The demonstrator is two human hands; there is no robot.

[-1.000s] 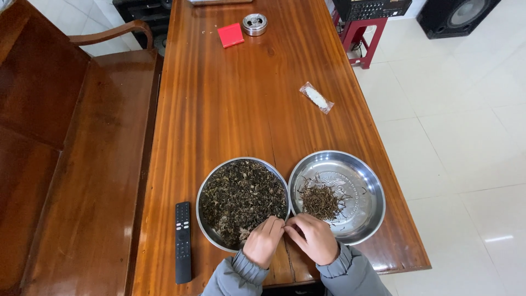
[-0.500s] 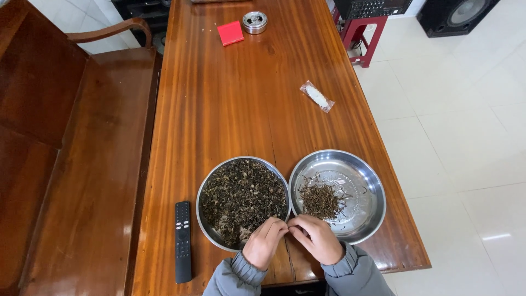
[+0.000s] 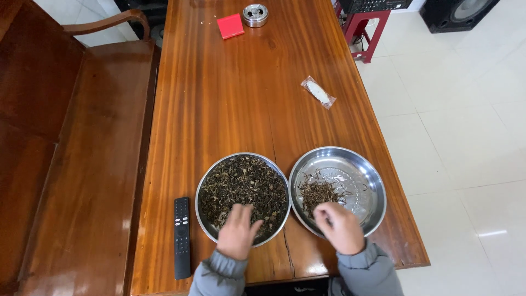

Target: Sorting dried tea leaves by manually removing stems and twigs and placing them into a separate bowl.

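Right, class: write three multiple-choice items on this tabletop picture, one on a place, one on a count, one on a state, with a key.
1. Where does the black remote control lie?
A. left of the fuller round steel tray
B. beside the red square packet
C. on the floor

2. How many round steel trays hold dried leaves?
A. one
B. two
C. three

3. The right hand is
A. flat on the wooden table
B. fingers bunched over the sparser steel tray
C. holding the remote

Key: 1 A, it lies at that tray's left edge. 2 B, two trays side by side. 3 B, fingertips meet above the small pile.

Dark green-brown leaves (image 3: 244,186) fill a silver dish (image 3: 204,216); the table (image 3: 246,104) is reddish-brown.
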